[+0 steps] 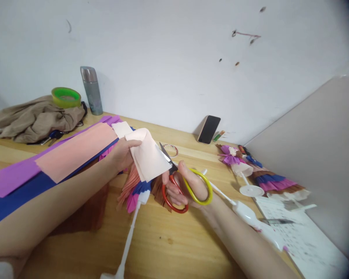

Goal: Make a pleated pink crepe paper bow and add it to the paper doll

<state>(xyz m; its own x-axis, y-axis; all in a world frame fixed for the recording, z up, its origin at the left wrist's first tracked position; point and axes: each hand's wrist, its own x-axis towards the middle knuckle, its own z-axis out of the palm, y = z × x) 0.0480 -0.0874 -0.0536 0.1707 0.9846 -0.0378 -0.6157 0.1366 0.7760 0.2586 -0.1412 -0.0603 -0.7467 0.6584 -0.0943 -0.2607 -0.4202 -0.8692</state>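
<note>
My left hand pinches a folded piece of cream crepe paper in front of me. In my right hand is a pair of scissors with one red and one yellow handle loop. Its blades are parted and meet the right edge of the cream paper. Below the paper, a white plastic stand carries pleated peach, blue and magenta crepe paper. Strips of peach paper, purple paper and blue paper lie beneath and beside my left forearm.
A brown cloth bears a green tape roll, beside a flask. Against the wall leans a phone. On the right are finished-looking paper dresses, a white glue gun and a marked white board.
</note>
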